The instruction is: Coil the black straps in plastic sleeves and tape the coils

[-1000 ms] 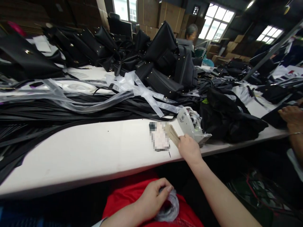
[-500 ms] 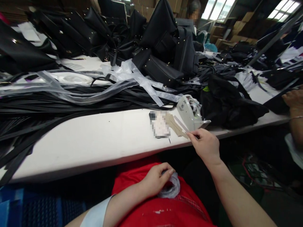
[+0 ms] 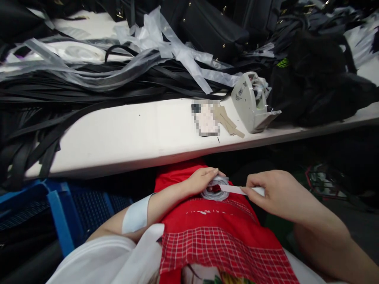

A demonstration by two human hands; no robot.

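Note:
On the red apron over my lap lies a greyish, translucent coiled roll [image 3: 222, 194], its middle hollow. My left hand [image 3: 204, 178] is closed around the roll's far left side, with the fingertips partly hidden. Between the thumb and fingers of my right hand [image 3: 271, 192] is a thin white strip [image 3: 232, 189]. The strip's left end reaches over the roll's opening; I cannot tell whether the two touch. Beyond my hands, a few tan card strips [image 3: 226, 120] lie on the white table beside a blurred-out, phone-shaped object [image 3: 206, 118].
A white holder [image 3: 247, 102] with small items stands near the table [image 3: 124, 138] edge. Black straps [image 3: 89, 83] and translucent plastic strips [image 3: 189, 67] cover the left and back. Black bags [image 3: 213, 27] are piled behind. A blue crate [image 3: 79, 209] is at lower left.
My right hand has drawn back from the tan strips on the table to the roll in my lap, bringing the white strip. The view has tilted down. My left hand stays on the roll.

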